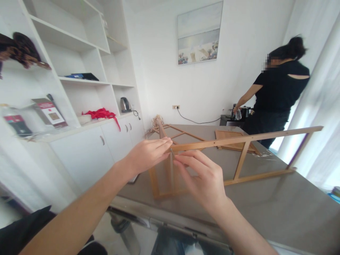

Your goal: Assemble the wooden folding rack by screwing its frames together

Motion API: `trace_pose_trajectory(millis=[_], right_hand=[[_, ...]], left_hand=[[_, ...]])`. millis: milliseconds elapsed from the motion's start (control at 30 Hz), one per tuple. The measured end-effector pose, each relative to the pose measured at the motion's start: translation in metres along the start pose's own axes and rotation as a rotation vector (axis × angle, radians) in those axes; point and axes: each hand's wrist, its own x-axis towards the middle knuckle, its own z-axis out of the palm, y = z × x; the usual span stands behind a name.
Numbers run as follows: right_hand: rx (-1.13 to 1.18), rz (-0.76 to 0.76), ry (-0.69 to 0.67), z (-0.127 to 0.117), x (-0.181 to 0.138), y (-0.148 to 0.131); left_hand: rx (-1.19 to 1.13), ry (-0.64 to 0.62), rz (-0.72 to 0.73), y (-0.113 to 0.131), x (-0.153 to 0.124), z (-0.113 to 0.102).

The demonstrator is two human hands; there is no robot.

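A light wooden frame with long rails and crossbars stands on the table. At its near left corner my left hand is closed, fingers together, around the end of the top rail and the joining piece. Just right of it, my right hand pinches a thin metal piece between thumb and fingertips, its tip against the wood below the rail. Whether that piece is a screw or a hex key is too small to tell. Small dark holes dot the rail's face.
Wooden panels lie at the far side of the grey table. A person in black stands at the back right, reaching toward a small dark stand. White shelves line the left. A bin is below the near edge.
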Motion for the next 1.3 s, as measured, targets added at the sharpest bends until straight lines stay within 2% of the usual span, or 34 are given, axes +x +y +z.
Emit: trace_pose_trajectory(millis=[167, 367, 467, 700, 1100, 1300], right_hand=[[-0.019, -0.018, -0.003, 0.005, -0.001, -0.002], [-0.057, -0.020, -0.005, 0.008, -0.005, -0.002], [-0.071, -0.018, -0.015, 0.008, -0.005, -0.002], [-0.076, -0.013, -0.072, 0.005, -0.005, -0.002], [-0.021, 0.074, -0.274, -0.007, -0.011, 0.000], [-0.034, 0.077, -0.275, -0.005, -0.009, -0.001]], left_hand=[[-0.031, -0.018, -0.039, 0.000, -0.002, -0.001], [-0.093, 0.034, -0.090, 0.002, -0.003, -0.001], [-0.111, 0.010, -0.131, 0.004, -0.003, 0.000], [-0.102, -0.021, -0.222, 0.010, -0.003, 0.000], [-0.028, 0.025, -0.154, 0.008, -0.006, 0.004], [-0.104, -0.017, -0.260, 0.008, -0.009, 0.004]])
